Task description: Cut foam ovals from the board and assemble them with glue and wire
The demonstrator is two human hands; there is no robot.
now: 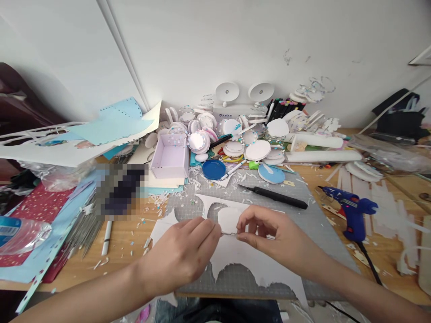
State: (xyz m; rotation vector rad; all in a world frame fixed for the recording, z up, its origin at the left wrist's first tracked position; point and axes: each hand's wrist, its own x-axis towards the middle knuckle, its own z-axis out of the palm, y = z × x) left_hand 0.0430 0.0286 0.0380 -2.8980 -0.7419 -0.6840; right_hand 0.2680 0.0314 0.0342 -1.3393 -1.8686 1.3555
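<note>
Between my two hands runs a short, thin, twisted strip [229, 233], greyish and rough; I cannot tell its material. My left hand [190, 246] is closed with its fingers curled at the strip's left end. At the other end my right hand [266, 229] pinches it between thumb and forefinger, the other fingers bent. Just behind the strip is a white round-edged piece [227, 217], partly covered by my right fingers. Beneath both hands lies a cut-up white sheet [235, 260] with curved cut-outs, on a grey cutting mat [316, 237].
A black pen-like cutter [279, 197] lies behind my right hand. To the right rests a blue glue gun [353, 208] with its cable. Farther back are a lilac box [170, 154], a blue lid [213, 170] and piled white discs [257, 150]. A plastic bottle [23, 235] lies far left.
</note>
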